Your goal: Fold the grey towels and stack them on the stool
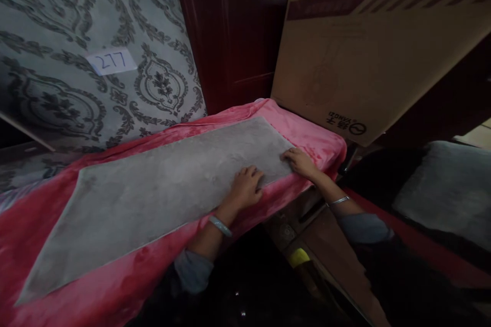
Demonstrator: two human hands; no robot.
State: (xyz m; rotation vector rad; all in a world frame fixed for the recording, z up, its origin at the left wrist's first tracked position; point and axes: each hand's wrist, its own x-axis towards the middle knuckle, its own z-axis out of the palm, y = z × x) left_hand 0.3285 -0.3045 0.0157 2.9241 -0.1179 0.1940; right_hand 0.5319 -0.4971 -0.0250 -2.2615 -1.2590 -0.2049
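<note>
A long grey cloth [161,184] lies flat on a pink blanket [314,138] that covers a table. My left hand [245,185] rests near the cloth's near edge with its fingers curled onto the fabric. My right hand [301,161] presses on the cloth's right corner, fingers bent over the edge. A pale bangle [220,225] sits on my left wrist and a thin silver one [337,200] on my right.
A big cardboard box [368,56] leans at the back right. Patterned grey wallpaper with a paper tag reading 277 [111,61] is at the left, a dark wooden door [238,30] behind. A grey cushion [445,189] lies at the right.
</note>
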